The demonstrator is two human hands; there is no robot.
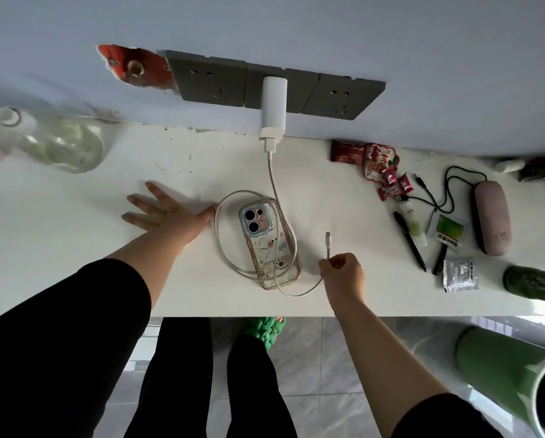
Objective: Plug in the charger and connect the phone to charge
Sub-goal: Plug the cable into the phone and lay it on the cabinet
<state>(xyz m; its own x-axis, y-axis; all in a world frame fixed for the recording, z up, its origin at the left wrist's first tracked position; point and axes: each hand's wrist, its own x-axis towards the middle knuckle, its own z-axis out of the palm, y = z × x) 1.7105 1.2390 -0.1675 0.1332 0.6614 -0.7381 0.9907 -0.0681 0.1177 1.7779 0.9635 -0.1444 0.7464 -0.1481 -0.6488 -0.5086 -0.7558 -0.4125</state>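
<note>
A white charger [274, 104] is plugged into the middle grey wall socket [334, 96]. Its white cable [272, 181] runs down onto the white counter [75, 248] and loops around and over the phone [269, 245]. The phone lies face down in a clear patterned case, camera end toward the wall. My right hand [344, 273] pinches the cable just below its free connector [327, 236], which points up, to the right of the phone. My left hand [167, 211] rests flat on the counter with fingers spread, its thumb beside the cable loop left of the phone.
Red candy wrappers [378, 167], black pens [410, 240], a small bottle, a foil packet [460, 275], a pink case [492, 216] with a black cord and green cylinders [505, 371] crowd the right. A glass jar [62, 143] stands at the far left. The counter's front edge runs below my hands.
</note>
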